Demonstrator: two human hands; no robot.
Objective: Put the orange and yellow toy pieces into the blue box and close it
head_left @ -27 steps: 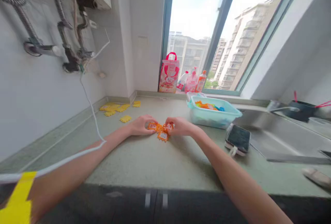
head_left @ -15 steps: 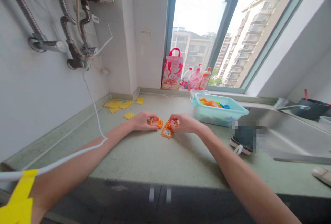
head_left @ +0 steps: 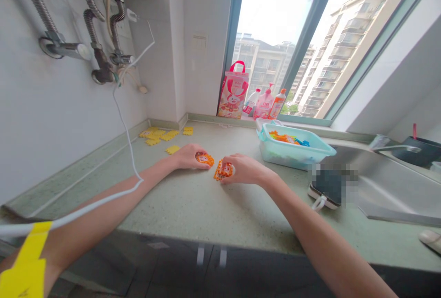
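Observation:
Over the middle of the counter, my left hand [head_left: 190, 156] is closed on an orange interlocking puzzle tile [head_left: 206, 159] with a white grid-like print. Just to its right, my right hand [head_left: 245, 168] has thumb and fingers around more orange puzzle tiles [head_left: 222, 171], which overlap one another. A small gap separates the two hands' tiles. How many tiles each hand has is partly hidden by the fingers. Behind my left hand, a yellow puzzle tile [head_left: 172, 149] lies flat on the counter.
Several yellow tiles [head_left: 169, 135] lie near the back left corner. A light-blue tub [head_left: 292, 153] of coloured pieces stands right of my hands, beside the steel sink [head_left: 406, 188]. A dark device [head_left: 325, 188] sits by the sink edge. A white cable [head_left: 127, 128] crosses my left forearm.
The hands have drawn slightly apart, leaving a wider gap between their orange tiles. The right hand's tiles now overlap more closely under its fingers. The view has shifted slightly.

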